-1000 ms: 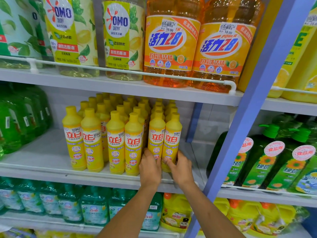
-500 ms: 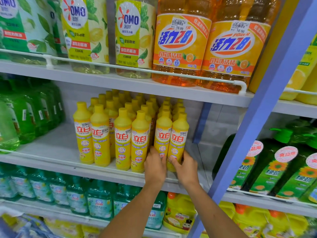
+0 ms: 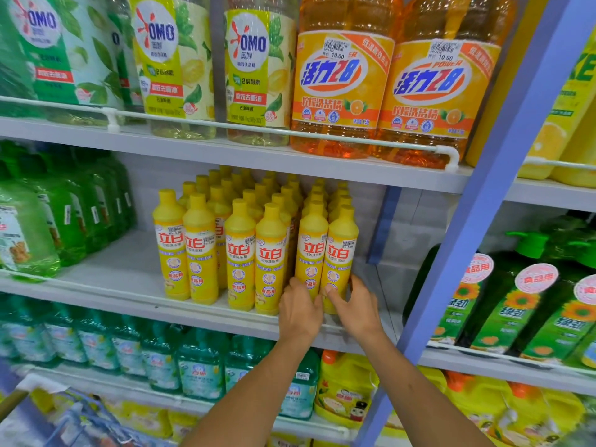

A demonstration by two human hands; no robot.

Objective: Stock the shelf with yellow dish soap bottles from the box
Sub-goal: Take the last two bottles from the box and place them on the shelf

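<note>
— Where are we?

— A shop aisle. There is a white painted metal shelf [image 3: 122, 275] with a blue upright post [image 3: 477, 227] at its right. On the shelf above, big clear orange jugs [image 3: 342, 91] sit behind a thin white rail [image 3: 225, 124]. To the left stand translucent green bottles [image 3: 67, 214].

— And the stock?

— Slim yellow plastic dish soap bottles [image 3: 240, 253], round, smooth and narrow-necked with flat caps. They stand mid-shelf in rows running back to the wall. All are upright, long axis vertical, caps up, with red-lettered labels facing the aisle.

— The hands?

— Side by side, nearly touching, low at the block's front right. The left hand [image 3: 298, 309] curls round the fifth front bottle [image 3: 311, 250] near its base. The right hand [image 3: 353, 304] grips the rightmost front bottle [image 3: 342, 250], thumb across the label. Those two bottles touch each other, and their bases are hidden behind the hands.
</note>
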